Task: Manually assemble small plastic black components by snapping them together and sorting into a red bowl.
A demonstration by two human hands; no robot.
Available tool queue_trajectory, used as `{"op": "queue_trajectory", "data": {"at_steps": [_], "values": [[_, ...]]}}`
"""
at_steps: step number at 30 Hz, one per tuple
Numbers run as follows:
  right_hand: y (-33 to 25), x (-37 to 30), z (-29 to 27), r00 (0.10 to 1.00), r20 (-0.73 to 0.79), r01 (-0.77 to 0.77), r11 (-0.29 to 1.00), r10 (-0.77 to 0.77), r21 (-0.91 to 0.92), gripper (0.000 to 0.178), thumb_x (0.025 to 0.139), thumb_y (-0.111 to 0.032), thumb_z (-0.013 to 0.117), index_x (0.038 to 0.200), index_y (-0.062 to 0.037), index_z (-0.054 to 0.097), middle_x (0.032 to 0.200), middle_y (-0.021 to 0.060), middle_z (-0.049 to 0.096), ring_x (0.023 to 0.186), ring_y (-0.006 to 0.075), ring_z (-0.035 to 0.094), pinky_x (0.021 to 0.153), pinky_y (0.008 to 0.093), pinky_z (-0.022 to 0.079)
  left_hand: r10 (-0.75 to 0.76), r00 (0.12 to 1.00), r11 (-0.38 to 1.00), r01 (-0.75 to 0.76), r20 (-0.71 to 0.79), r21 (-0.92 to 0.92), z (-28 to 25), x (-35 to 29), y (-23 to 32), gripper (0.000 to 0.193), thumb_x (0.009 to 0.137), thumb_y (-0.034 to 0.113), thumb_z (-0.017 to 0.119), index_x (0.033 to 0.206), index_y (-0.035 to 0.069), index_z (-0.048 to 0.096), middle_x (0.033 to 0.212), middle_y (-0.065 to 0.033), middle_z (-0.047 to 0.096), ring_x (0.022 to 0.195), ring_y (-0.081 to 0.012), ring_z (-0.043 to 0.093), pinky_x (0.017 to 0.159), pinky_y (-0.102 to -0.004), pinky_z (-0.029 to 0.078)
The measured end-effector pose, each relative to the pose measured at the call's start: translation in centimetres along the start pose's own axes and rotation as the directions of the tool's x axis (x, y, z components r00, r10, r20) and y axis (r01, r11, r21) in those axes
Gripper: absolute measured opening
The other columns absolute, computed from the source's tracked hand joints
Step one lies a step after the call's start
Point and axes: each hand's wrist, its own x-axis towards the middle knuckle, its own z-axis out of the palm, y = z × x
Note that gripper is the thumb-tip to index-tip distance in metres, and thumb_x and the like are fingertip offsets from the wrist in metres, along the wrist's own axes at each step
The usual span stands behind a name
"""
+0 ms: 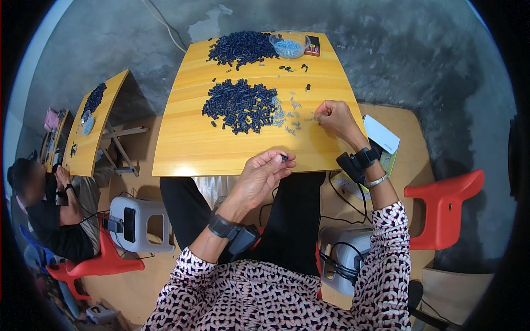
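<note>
My left hand (255, 181) is at the near edge of the wooden table (193, 149), thumb and fingers closed on a small black plastic part (284, 158). My right hand (339, 119) rests low over the table's right side, its fingertips pinched together; whatever sits between them is too small to make out. Just left of it lie scattered small clear pieces (291, 130). Beyond my left hand, a heap of small black plastic parts (237, 106) spreads over the middle of the table, bordering those clear pieces.
At the far edge are a larger black heap (243, 47), a clear bowl (306, 46) with light-blue pieces and a dark red box (314, 48). A red stool (447, 209) stands right. Another person (66, 231) sits at a second table (88, 151) on the left.
</note>
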Motion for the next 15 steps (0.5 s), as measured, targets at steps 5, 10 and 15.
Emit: {"op": "queue_trajectory", "data": {"at_steps": [5, 10, 15], "values": [[-0.2, -0.3, 1.6, 0.997, 0.032, 0.060, 0.990, -0.065, 0.128, 0.005, 0.072, -0.001, 0.061, 0.075, 0.0022, 0.063, 0.066, 0.0073, 0.063, 0.062, 0.0124, 0.057, 0.056, 0.0264, 0.046, -0.004, 0.998, 1.000, 0.003, -0.064, -0.017, -1.4, -0.3, 0.1, 0.017, 0.092, 0.012, 0.052, 0.102, 0.000, 0.056, 0.103, -0.0128, 0.061, 0.094, -0.0176, 0.060, 0.083, -0.0279, 0.050], [-0.5, -0.6, 1.9, 0.998, 0.027, 0.043, 0.981, -0.049, 0.188, 0.004, 0.075, 0.000, 0.062, 0.078, 0.0027, 0.063, 0.067, 0.0051, 0.062, 0.062, 0.0104, 0.057, 0.055, 0.0244, 0.045, 0.031, 0.998, 0.999, -0.033, -0.059, -0.039, -2.3, -1.3, 0.9, 0.016, 0.091, 0.011, 0.053, 0.101, 0.000, 0.057, 0.103, -0.0120, 0.061, 0.090, -0.0158, 0.061, 0.081, -0.0262, 0.051], [-3.2, -3.1, 3.2, 0.990, 0.114, 0.000, 0.818, -0.080, 0.576, 0.010, 0.078, -0.001, 0.064, 0.088, -0.0007, 0.063, 0.076, 0.0030, 0.063, 0.064, 0.0066, 0.056, 0.055, 0.0198, 0.045, 0.083, 0.992, 0.994, -0.089, -0.093, -0.060, -2.4, -2.6, 2.2, 0.016, 0.090, 0.011, 0.055, 0.101, 0.000, 0.057, 0.094, -0.0085, 0.061, 0.082, -0.0135, 0.060, 0.078, -0.0249, 0.051]]}}
